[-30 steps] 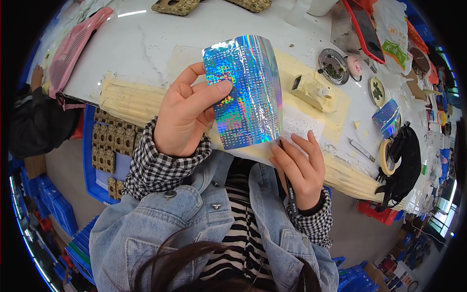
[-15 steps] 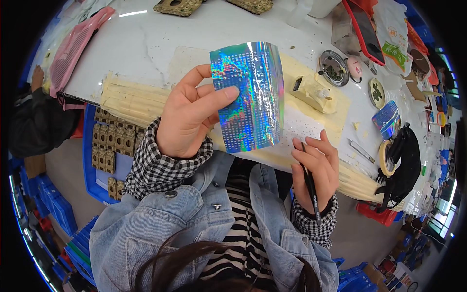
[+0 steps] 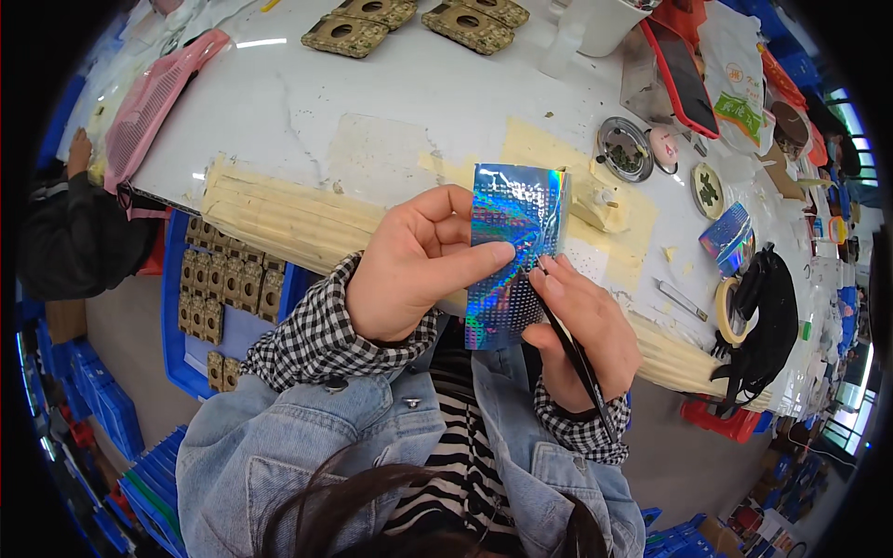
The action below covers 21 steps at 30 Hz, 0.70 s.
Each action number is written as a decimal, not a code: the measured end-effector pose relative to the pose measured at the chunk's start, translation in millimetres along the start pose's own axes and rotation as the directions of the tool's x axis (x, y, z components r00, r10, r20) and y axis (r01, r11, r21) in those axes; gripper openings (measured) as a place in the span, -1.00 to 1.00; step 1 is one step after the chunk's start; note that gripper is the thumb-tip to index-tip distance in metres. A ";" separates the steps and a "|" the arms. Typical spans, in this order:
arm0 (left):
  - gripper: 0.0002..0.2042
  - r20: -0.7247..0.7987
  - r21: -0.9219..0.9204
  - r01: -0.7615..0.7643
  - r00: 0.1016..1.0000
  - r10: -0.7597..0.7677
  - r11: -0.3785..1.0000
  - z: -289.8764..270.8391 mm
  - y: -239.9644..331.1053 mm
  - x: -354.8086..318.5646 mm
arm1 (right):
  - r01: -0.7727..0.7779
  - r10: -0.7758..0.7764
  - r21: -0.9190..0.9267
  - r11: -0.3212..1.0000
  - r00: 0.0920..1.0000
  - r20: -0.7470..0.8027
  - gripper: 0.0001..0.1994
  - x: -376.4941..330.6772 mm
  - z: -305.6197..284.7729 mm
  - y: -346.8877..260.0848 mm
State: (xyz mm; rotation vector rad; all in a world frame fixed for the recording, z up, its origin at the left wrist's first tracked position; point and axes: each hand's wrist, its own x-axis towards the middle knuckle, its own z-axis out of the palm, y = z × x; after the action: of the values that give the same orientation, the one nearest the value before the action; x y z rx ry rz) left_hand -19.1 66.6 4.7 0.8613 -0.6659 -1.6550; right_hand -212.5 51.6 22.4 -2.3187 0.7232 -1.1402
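My left hand (image 3: 414, 265) pinches a shiny blue holographic sheet (image 3: 502, 307) dotted with rows of small square marks, its thumb lying across the face. Held upright, the sheet curves slightly above the table's near edge. My right hand (image 3: 591, 335) grips slim black tweezers (image 3: 579, 361), their tip close to the sheet's right side. Whether the tip touches the sheet is hard to tell. Beyond the sheet, a tape-wrapped block (image 3: 600, 203) with a small peg rests on yellowish tape on the table.
A padded, taped edge (image 3: 270, 209) runs along the table (image 3: 251, 102). To the right are a round metal dish (image 3: 625, 149), a cutter knife (image 3: 681, 298), a tape roll (image 3: 733, 312) and a black pouch (image 3: 777, 307). Camouflage parts fill a blue tray (image 3: 172, 316) at lower left.
The sheet has come lower and nearer to me, shifting right with my left hand. My right hand has moved left, bringing the tweezers' tip up to the sheet.
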 end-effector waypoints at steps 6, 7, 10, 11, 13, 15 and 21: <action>-0.69 -0.011 -0.037 0.008 1.000 -0.008 0.999 3.1 -1.4 1.2 | -0.041 0.041 -0.018 0.999 0.999 -0.006 -0.54 -4.2 1.1 0.5; -0.69 -0.009 -0.035 0.005 1.000 -0.005 0.999 3.2 -1.8 1.4 | -0.044 0.044 -0.022 0.999 0.999 -0.005 -0.54 -4.7 0.7 0.3; -0.69 -0.008 -0.034 0.000 1.000 0.000 0.999 2.7 -1.8 1.5 | -0.052 0.052 -0.036 0.998 0.999 0.002 -0.54 -3.8 0.7 -1.3; -0.69 -0.010 -0.036 0.001 1.000 -0.001 0.999 2.7 -1.1 1.3 | -0.055 0.055 -0.041 0.998 0.998 0.005 -0.54 -3.2 0.8 -1.9; -0.69 -0.008 -0.031 -0.003 1.000 0.002 1.000 3.0 -1.2 0.9 | -0.062 0.063 -0.044 0.997 0.998 0.014 -0.54 -3.7 -0.2 -2.8; -0.68 -0.004 -0.021 -0.010 1.000 0.010 1.000 2.4 -2.1 0.7 | -0.065 0.066 -0.047 0.997 0.998 0.019 -0.54 -3.9 -0.7 -3.2; -0.68 -0.008 -0.021 -0.018 1.000 0.017 1.000 3.7 -2.1 0.2 | -0.062 0.063 -0.042 0.997 0.998 0.024 -0.54 -4.0 -1.0 -3.8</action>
State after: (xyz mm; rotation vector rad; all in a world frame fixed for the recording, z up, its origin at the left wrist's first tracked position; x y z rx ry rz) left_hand -23.3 66.9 5.2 0.8441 -0.6473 -1.6395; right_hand -214.4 56.8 22.9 -2.3235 0.8118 -1.0756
